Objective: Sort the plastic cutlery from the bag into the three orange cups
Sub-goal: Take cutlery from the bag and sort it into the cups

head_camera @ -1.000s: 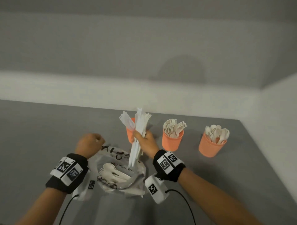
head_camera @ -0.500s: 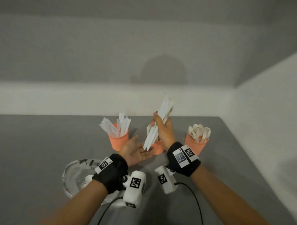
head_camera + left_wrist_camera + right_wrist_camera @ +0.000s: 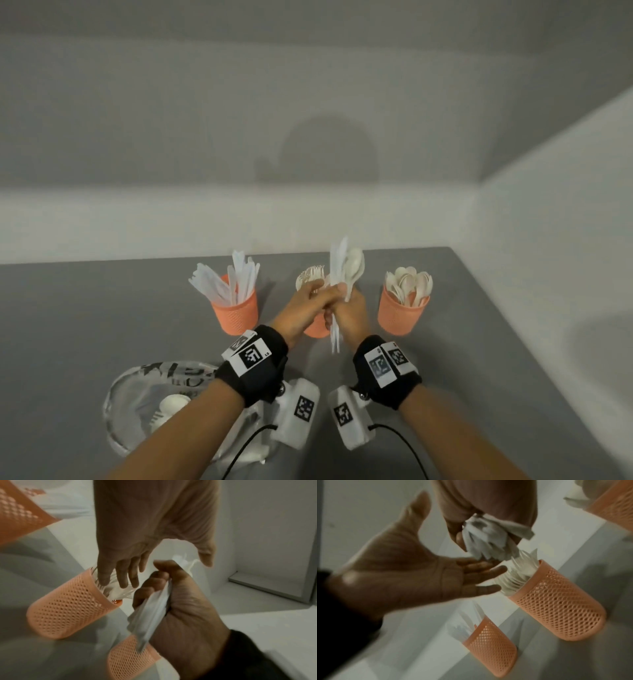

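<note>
My right hand (image 3: 349, 308) grips an upright bundle of white plastic cutlery (image 3: 344, 270) over the middle orange cup (image 3: 317, 330), which holds forks. A spoon bowl and knife blades show at the bundle's top. My left hand (image 3: 308, 301) is open, its straight fingers (image 3: 481, 573) reaching up against the bundle's handle ends (image 3: 488, 543). The left orange cup (image 3: 236, 313) holds knives and the right orange cup (image 3: 402, 313) holds spoons. The clear bag (image 3: 137, 394) lies near left with a few white pieces inside. In the left wrist view the bundle (image 3: 154, 609) sits in my right fist beside the fork cup (image 3: 68, 609).
The cups stand in a row on the grey table (image 3: 85, 325). A white wall (image 3: 239, 222) runs close behind them. Another white wall (image 3: 548, 274) bounds the table's right side. Cables trail from both wrist cameras at the near edge.
My right hand carried the bundle from by the knife cup to over the fork cup. My left hand let go of the bag and reached across to the bundle.
</note>
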`<action>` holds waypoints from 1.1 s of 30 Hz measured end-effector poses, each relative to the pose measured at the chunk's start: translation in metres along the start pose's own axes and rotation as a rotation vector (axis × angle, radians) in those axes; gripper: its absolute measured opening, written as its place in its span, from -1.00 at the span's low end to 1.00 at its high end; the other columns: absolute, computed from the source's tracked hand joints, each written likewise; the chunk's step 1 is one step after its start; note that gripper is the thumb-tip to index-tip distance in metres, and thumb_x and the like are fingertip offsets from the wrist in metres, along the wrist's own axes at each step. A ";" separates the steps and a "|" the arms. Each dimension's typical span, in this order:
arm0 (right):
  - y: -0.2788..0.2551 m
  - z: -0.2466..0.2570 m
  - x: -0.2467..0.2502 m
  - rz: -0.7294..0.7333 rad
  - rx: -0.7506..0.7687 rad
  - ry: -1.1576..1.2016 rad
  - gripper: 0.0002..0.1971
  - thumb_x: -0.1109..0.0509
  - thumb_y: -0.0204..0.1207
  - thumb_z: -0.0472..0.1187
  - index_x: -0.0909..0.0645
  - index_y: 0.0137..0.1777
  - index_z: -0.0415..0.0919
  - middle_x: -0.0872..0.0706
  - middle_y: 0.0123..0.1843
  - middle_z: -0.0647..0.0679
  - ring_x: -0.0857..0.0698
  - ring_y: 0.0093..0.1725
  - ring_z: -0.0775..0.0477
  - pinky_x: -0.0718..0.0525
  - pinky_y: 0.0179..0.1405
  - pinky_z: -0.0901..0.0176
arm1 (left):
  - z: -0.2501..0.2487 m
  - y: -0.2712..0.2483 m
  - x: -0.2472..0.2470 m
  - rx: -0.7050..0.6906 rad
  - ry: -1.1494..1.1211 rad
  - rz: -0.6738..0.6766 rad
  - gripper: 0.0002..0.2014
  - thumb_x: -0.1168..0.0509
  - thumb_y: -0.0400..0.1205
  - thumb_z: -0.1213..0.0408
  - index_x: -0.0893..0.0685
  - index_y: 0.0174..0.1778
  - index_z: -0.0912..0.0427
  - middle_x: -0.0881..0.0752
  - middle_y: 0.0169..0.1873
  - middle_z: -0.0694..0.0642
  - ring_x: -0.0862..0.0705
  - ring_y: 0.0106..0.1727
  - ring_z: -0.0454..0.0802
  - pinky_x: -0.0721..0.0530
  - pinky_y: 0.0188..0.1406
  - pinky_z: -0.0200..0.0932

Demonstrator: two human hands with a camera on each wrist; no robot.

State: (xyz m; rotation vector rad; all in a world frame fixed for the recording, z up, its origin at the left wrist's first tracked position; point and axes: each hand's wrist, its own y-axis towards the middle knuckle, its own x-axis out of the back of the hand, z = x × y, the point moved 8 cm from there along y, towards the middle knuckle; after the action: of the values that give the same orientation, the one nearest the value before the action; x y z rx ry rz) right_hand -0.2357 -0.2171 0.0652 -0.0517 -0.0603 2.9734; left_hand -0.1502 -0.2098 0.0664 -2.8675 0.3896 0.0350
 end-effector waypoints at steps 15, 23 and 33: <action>-0.037 -0.013 -0.033 0.712 -0.318 0.094 -0.84 -0.30 0.38 -0.20 -0.66 -0.18 -0.26 -0.76 -0.37 -0.12 -0.74 -0.40 0.02 -0.72 -0.38 0.23 | 0.000 0.023 -0.006 -0.039 -0.027 0.154 -0.62 -0.49 0.39 0.01 -0.66 -0.13 0.26 -0.79 -0.33 0.10 -0.71 0.06 0.33 -0.53 0.25 0.24; -0.016 -0.033 -0.029 0.338 -0.226 -0.020 -0.91 -0.22 0.57 -0.29 -0.47 0.03 -0.27 -0.38 -0.59 -0.02 -0.42 -0.67 0.13 -0.59 -0.60 0.25 | -0.009 0.028 0.003 -0.113 -0.066 0.129 -0.70 -0.55 0.36 0.22 -0.66 -0.13 0.27 -0.71 -0.31 0.20 -0.72 -0.27 0.04 -0.69 -0.17 -0.12; -0.038 -0.016 -0.033 0.606 -0.288 0.153 -0.84 -0.30 0.38 -0.20 -0.65 -0.33 -0.23 -0.66 -0.51 -0.10 -0.69 -0.45 0.00 -0.70 -0.33 0.16 | -0.003 0.028 -0.005 -0.100 -0.006 0.117 -0.69 -0.50 0.44 0.18 -0.60 -0.08 0.30 -0.67 -0.40 0.10 -0.70 -0.41 -0.11 -0.66 -0.27 -0.20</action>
State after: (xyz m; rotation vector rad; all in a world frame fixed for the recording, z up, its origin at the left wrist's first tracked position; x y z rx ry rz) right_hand -0.1959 -0.1846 0.0519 -0.3990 -0.5449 3.5172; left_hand -0.1629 -0.2353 0.0624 -2.9379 0.5691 0.0871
